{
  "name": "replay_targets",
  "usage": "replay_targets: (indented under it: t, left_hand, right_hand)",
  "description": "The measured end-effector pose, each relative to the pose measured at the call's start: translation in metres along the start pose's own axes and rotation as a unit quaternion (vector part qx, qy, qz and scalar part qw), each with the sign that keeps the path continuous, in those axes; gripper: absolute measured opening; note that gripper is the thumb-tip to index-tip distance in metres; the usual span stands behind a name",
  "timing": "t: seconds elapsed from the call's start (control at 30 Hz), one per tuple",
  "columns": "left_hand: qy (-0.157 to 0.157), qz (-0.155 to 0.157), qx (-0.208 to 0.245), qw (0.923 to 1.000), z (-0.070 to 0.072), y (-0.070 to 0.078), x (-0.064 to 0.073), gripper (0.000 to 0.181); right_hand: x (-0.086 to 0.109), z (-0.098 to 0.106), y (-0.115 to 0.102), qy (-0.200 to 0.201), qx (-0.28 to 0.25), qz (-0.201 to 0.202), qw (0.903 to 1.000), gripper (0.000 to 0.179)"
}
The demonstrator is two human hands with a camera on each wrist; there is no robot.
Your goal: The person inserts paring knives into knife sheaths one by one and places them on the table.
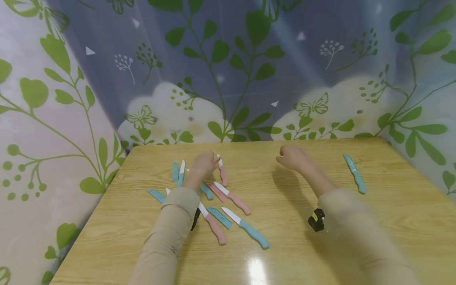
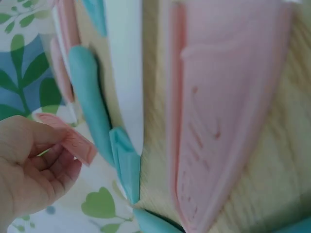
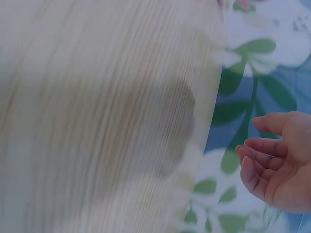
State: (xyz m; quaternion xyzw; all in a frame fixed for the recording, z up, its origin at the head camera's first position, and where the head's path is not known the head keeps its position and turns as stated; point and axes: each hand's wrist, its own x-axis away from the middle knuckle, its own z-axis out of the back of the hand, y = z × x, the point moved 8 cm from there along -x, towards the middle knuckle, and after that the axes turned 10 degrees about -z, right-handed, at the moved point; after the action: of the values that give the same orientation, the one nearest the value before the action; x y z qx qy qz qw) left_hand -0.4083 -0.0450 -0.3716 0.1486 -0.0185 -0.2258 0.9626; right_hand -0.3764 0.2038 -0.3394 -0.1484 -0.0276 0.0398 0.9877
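Left wrist view shows the left hand (image 2: 34,167) pinching a small pink sheath (image 2: 77,143) between thumb and fingers, above the far left part of the table (image 1: 256,170). Below and around it, on the table's left and middle, lie another pink sheath (image 2: 223,97), blue sheaths (image 1: 219,217), pink knives (image 1: 239,203) and blue knives (image 1: 253,233), blades bare. Above the table's far side, the right hand (image 3: 286,165) holds nothing, fingers loosely bent. Toward the table's right edge lies a sheathed blue knife (image 1: 354,173).

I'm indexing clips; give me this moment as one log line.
left hand: pinches pink sheath | right hand: empty, fingers loosely curled | sheathed blue knife: right side of table
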Motion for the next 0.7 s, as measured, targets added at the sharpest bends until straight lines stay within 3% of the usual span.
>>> replay_targets:
  t: [0.1, 0.27, 0.37, 0.47, 0.57, 0.7]
  left_hand:
    - [0.029, 0.009, 0.051, 0.9983, 0.010, -0.007, 0.002, 0.039]
    - [0.066, 0.023, 0.127, 0.9895, 0.023, -0.019, 0.008, 0.041]
    - [0.089, 0.021, 0.167, 0.9817, 0.028, -0.026, 0.010, 0.040]
    - [0.108, 0.025, 0.208, 0.9717, 0.031, -0.030, 0.012, 0.026]
    - [0.114, 0.039, 0.235, 0.9646, 0.032, -0.034, 0.013, 0.011]
    - [0.109, 0.047, 0.251, 0.9606, 0.033, -0.035, 0.016, 0.010]
  right_hand:
    - [-0.003, -0.007, -0.027, -0.002, 0.001, 0.014, 0.9999, 0.033]
    - [-0.008, -0.019, -0.069, -0.008, 0.002, 0.034, 0.9994, 0.033]
    - [-0.012, -0.027, -0.092, -0.011, -0.002, 0.041, 0.9991, 0.033]
    - [-0.015, -0.037, -0.110, -0.022, -0.007, 0.041, 0.9989, 0.032]
    - [-0.018, -0.047, -0.125, -0.031, -0.008, 0.042, 0.9986, 0.028]
    - [-0.022, -0.060, -0.142, -0.043, -0.010, 0.046, 0.9979, 0.024]
